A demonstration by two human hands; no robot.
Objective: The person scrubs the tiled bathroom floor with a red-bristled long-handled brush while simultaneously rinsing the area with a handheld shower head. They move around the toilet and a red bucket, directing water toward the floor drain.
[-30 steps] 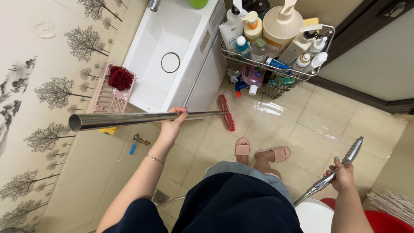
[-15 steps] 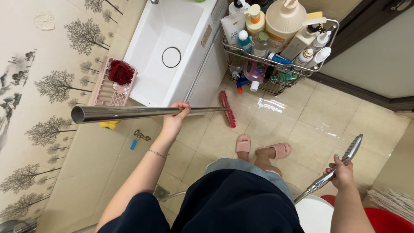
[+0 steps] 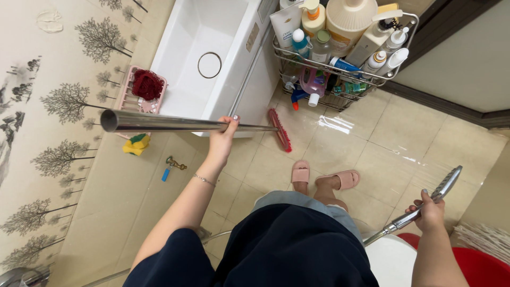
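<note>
My left hand [image 3: 223, 139] grips the shiny metal handle [image 3: 159, 123] of a floor brush. Its red brush head [image 3: 280, 130] rests on the wet beige floor tiles beside the white sink cabinet. My right hand [image 3: 430, 211] is closed around a chrome shower head [image 3: 445, 184] at the right, its hose end pointing down toward me. My feet in pink slippers [image 3: 324, 176] stand between the two hands.
A white sink [image 3: 204, 58] stands ahead. A wire rack [image 3: 340, 79] full of bottles sits right of it. A pink basket [image 3: 137, 95] with a red scrubber hangs on the tree-patterned wall. A brass tap [image 3: 174, 163] sticks out low down. A red basin [image 3: 478, 268] lies at the bottom right.
The brush handle has swung slightly upward and to the right with my left hand. My right hand with the shower head has shifted a little to the right and down.
</note>
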